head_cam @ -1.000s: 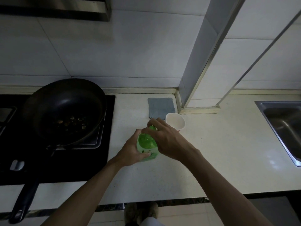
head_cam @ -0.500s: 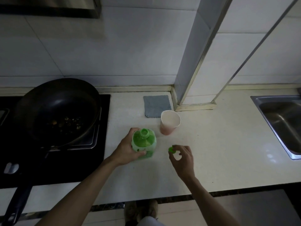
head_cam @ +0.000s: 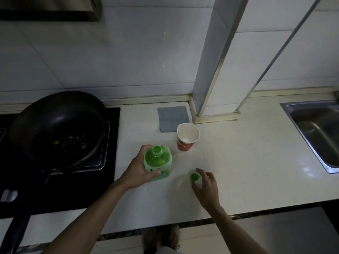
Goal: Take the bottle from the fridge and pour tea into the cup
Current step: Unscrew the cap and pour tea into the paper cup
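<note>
A green tea bottle [head_cam: 158,163] stands upright on the white counter [head_cam: 247,162], its neck uncapped. My left hand [head_cam: 137,173] grips it from the left side. Just behind and to the right of it stands a red paper cup [head_cam: 187,139] with a white inside that looks empty. My right hand [head_cam: 207,186] is low over the counter to the right of the bottle. Its curled fingertips pinch the green cap [head_cam: 194,176], which sits at or just above the surface.
A black wok [head_cam: 55,125] with food scraps sits on the stove [head_cam: 102,184] at the left, its handle pointing toward me. A grey cloth [head_cam: 172,116] lies behind the cup by a tiled pillar [head_cam: 211,70]. A steel sink [head_cam: 315,129] is at the right.
My right hand has taken the cap off the bottle's top and carried it right and down to the counter. My left hand still holds the bottle upright.
</note>
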Demonstrator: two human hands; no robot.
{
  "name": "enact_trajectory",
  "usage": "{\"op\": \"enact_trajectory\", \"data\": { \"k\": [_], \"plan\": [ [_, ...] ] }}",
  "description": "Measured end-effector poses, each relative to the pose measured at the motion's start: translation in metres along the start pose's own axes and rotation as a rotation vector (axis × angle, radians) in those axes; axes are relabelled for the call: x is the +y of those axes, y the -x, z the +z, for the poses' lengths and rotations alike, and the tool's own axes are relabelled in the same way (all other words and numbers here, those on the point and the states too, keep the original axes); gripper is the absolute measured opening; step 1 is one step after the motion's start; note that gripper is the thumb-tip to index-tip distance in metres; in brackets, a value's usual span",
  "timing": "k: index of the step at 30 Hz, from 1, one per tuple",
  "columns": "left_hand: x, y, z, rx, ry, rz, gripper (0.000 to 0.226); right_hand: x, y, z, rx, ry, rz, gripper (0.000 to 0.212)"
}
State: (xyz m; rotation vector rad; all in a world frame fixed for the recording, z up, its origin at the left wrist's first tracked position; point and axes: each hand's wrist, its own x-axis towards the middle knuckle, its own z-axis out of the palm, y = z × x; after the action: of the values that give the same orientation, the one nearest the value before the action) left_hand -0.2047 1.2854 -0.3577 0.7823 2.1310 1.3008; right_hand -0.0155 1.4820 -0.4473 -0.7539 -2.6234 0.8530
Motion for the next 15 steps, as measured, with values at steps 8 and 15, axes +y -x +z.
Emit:
{"op": "enact_trajectory", "data": {
  "k": [8,15],
  "plan": [
    [0.003,0.001,0.001,0.01,-0.006,-0.01,0.075,-0.016,-0.081,-0.021,0.038,-0.309,0.318,0.082],
    [0.003,0.0,0.001,0.026,-0.003,-0.029,0.078,-0.041,-0.138,-0.02,-0.152,-0.842,0.366,0.099]
  ]
}}
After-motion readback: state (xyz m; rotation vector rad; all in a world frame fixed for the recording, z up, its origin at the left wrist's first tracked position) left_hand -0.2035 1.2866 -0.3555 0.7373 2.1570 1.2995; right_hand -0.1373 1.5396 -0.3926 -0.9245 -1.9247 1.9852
